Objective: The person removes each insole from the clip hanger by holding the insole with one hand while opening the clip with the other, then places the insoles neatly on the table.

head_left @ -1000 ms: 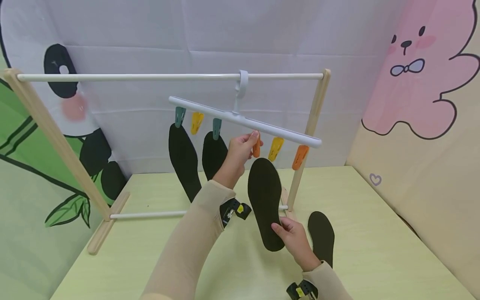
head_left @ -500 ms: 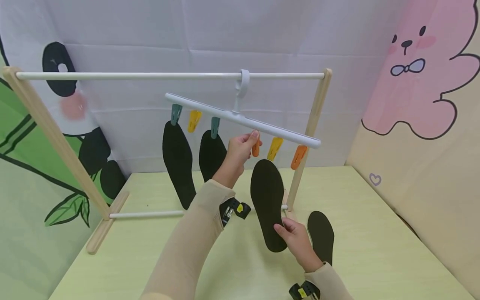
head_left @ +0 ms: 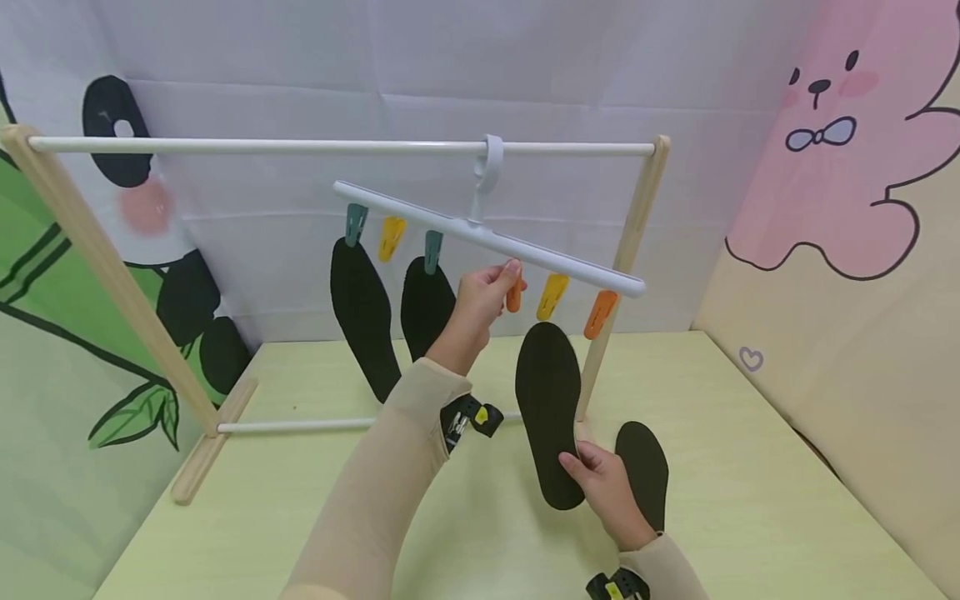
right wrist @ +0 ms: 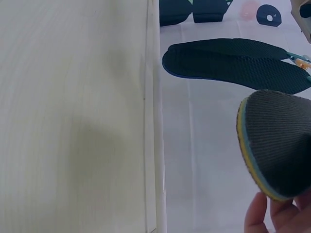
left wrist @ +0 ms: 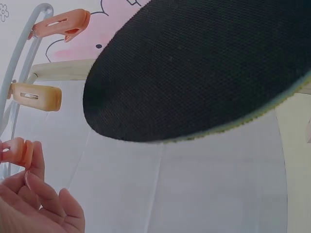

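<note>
My left hand (head_left: 474, 312) pinches an orange clothespin (head_left: 513, 297) under the right half of a white hanger (head_left: 558, 259), which tilts down to the right. Lower down, my right hand (head_left: 609, 490) grips a black insole (head_left: 549, 400) near its bottom end, thumb on the facing side. The insole stands nearly upright, its top just below a yellow clothespin (head_left: 552, 297) and apart from the pinched one. In the left wrist view the clothespin (left wrist: 18, 151) sits between thumb and fingers. A thin yellow and blue edge shows on the insole (right wrist: 279, 145) in the right wrist view.
Two black insoles (head_left: 362, 312) hang from green clothespins (head_left: 356, 223) on the hanger's left. Another insole (head_left: 643, 467) lies on the table (head_left: 757, 500) behind the right hand. A wooden rack (head_left: 633, 225) with a white top rod (head_left: 300, 147) carries the hanger.
My right hand has moved slightly to the right with the insole. The left hand stays on the orange clothespin. The hanging insoles sway a little.
</note>
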Available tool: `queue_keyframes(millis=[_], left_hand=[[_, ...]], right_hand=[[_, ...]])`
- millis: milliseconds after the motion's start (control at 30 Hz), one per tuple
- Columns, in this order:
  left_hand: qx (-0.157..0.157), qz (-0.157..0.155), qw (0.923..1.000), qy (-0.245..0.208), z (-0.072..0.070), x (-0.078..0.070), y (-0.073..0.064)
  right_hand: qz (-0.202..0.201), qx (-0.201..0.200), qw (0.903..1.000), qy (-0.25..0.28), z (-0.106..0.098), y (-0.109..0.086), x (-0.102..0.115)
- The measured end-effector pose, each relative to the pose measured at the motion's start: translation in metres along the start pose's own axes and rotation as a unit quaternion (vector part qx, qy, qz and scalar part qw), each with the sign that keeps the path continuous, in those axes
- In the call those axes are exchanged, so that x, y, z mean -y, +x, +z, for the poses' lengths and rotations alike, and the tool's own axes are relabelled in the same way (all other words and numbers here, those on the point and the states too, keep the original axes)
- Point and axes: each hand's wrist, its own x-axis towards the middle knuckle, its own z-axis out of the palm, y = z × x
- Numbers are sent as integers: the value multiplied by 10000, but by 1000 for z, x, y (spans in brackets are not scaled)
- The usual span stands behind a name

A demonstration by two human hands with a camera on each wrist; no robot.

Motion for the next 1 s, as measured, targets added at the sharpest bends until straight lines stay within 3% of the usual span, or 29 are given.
queue_keyframes(millis=[267,1000], left_hand=[[-100,1,9999,14,-2,1,2],[-19,-23,10000,56,1,2,5]], right_hand=[[15,-36,10000,9,-3,1,-2],[164,-188,9996,-145,-11,2,-8]])
